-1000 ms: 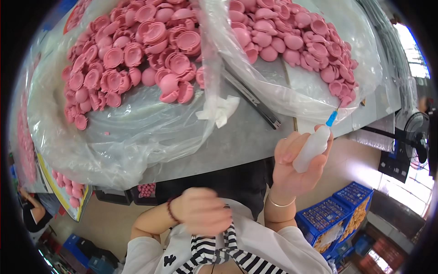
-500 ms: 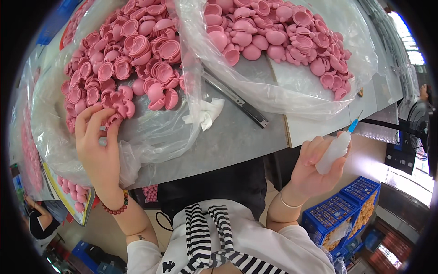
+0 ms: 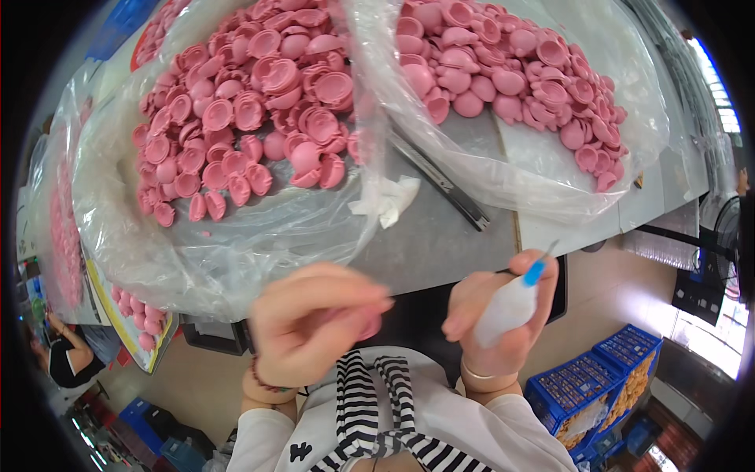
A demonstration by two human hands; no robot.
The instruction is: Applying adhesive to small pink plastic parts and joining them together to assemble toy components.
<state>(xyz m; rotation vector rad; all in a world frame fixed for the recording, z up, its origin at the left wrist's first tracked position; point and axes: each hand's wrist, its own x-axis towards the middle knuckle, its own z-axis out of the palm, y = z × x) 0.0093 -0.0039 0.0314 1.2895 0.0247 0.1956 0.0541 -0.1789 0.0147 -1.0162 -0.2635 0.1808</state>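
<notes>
In front of my body, my left hand (image 3: 295, 326) is closed around a pink plastic half-shell (image 3: 367, 323), mostly hidden by the blurred fingers. To its right, my right hand (image 3: 481, 354) grips a white squeeze bottle (image 3: 509, 311) with a blue cap and a thin needle tip (image 3: 552, 248) pointing up and to the right. Beyond the left hand, a heap of pink half-shells (image 3: 218, 115) lies in a clear plastic bag (image 3: 275, 232). A second heap of pink shells (image 3: 510, 82) sits at the far right in another clear bag.
Between the bags, a black bar-shaped tool (image 3: 444, 185) lies on the grey table (image 3: 448, 256) beside a crumpled white tissue (image 3: 391, 200). Blue crates (image 3: 570, 377) stand on the floor at right. Another person (image 3: 71, 354) is at far left.
My left hand has left the pink heap and come back toward my body with a pink half-shell. My right hand has brought the bottle inward to the left, closer to it.
</notes>
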